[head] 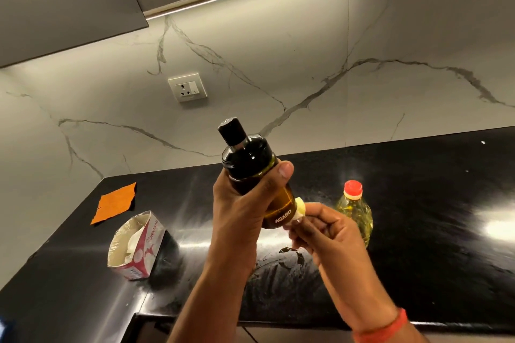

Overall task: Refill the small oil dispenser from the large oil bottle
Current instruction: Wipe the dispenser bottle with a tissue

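My left hand [239, 211] grips the small oil dispenser [248, 159] around its middle and holds it tilted above the black counter. The dispenser is dark amber glass with a black cap on top and the word AGARO near its base. My right hand [323, 231] pinches a small wad of white tissue [300, 209] and presses it against the dispenser's lower side. The large oil bottle [355, 209] stands upright on the counter behind my right hand, filled with yellow oil and closed with a red cap.
An open tissue pack [136, 245] lies on the black counter [418, 203] at the left, with an orange cloth [115, 202] behind it. Oily smears [289, 253] mark the counter under my hands. A wall socket [188, 88] sits on the marble backsplash.
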A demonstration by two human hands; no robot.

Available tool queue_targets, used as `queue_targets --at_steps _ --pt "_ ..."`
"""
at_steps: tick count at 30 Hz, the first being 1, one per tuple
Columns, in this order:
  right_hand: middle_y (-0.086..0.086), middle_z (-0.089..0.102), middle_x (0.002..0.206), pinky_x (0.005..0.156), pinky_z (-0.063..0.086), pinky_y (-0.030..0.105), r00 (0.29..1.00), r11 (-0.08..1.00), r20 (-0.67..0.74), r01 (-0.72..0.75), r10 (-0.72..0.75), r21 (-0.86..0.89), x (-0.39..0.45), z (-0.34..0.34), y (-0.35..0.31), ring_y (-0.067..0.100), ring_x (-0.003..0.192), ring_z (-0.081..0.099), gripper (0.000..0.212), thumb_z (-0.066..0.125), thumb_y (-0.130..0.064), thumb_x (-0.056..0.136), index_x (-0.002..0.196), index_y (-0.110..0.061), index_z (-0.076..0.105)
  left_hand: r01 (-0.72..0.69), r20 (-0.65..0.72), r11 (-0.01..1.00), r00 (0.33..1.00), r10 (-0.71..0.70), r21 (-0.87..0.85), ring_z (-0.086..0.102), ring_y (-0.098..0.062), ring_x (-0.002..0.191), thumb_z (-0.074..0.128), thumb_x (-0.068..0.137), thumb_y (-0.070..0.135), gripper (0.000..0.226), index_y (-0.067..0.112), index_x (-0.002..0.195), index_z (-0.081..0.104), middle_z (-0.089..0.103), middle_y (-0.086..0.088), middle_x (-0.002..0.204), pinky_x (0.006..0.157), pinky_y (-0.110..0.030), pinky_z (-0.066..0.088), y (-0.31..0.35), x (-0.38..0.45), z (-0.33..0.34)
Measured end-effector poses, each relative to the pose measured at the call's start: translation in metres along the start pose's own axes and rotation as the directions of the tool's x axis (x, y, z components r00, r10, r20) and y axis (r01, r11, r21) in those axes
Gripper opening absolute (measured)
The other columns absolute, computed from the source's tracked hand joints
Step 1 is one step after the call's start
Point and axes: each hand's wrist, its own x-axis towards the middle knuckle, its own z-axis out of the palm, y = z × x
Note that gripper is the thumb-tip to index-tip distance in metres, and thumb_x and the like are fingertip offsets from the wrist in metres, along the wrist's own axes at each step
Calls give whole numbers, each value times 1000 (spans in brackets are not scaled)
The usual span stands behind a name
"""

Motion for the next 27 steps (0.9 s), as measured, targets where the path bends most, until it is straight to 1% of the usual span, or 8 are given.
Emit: queue_targets --at_steps 4,7,11,15,20,22,24,27 --pt "5 77 93 72 56 24 970 962 -99 200 -221 -187 -6 0 -27 11 79 68 18 70 -21 83 98 -19 79 -9 -14 1000 1000 9 -8 71 -5 81 81 59 41 39 30 94 69 72 10 85 71 -20 57 -2 3 -4" --pt "1 77 104 85 58 24 911 870 -18 388 -412 -303 -2 7 -57 15 97 73 25 70 -22 84 107 -15 75 15 8 1000 1000 -15 0 71 -12 85 82 62 38 48 17 103 67 72 4 90 75 -24 57 -4 -1 -5" --pt "-10 76 97 81 60 27 811 660 130 548 -571 -514 11 26 -81 13 94 74 17 74 -23 88 105 -21 74 27 47 1000 999 -27 -9 71 -26 86 82 67 30 46 13 106 67 72 -11 93 79 -35 61 -6 -7 1" --pt "-10 72 98 81 55 18 691 422 257 648 -675 -634 16 40 -83 6 93 69 20 70 -24 89 107 -17 74 31 75 999 997 -29 -22 68 -17 68 86 75 15 33 9 100 66 70 -3 77 64 -27 56 -4 -9 7" --pt "-8 74 100 84 60 34 793 614 127 551 -595 -565 27 37 -83 10 98 72 21 67 -26 91 109 -18 75 17 64 1000 998 -17 -5 72 -31 88 79 67 31 52 6 111 65 73 -13 94 82 -39 61 -5 -10 7" --pt "-8 75 101 85 61 36 808 631 104 526 -579 -571 30 35 -82 10 100 72 20 67 -24 93 110 -19 75 13 57 1000 998 -13 6 73 -32 91 79 67 32 53 8 112 66 73 -14 96 83 -40 62 -4 -10 8" --pt "-7 74 101 85 61 34 793 603 102 533 -601 -594 28 33 -81 9 100 71 20 67 -22 93 110 -17 75 6 54 1000 999 -6 2 73 -28 87 79 67 31 51 9 111 67 73 -11 94 79 -37 61 -4 -9 9" --pt "-4 72 102 83 57 22 706 445 163 590 -689 -674 16 35 -78 6 98 69 19 69 -19 91 109 -13 75 6 64 998 998 -2 -60 68 -16 69 82 71 22 42 3 105 64 68 -5 79 65 -27 55 -3 -8 10"
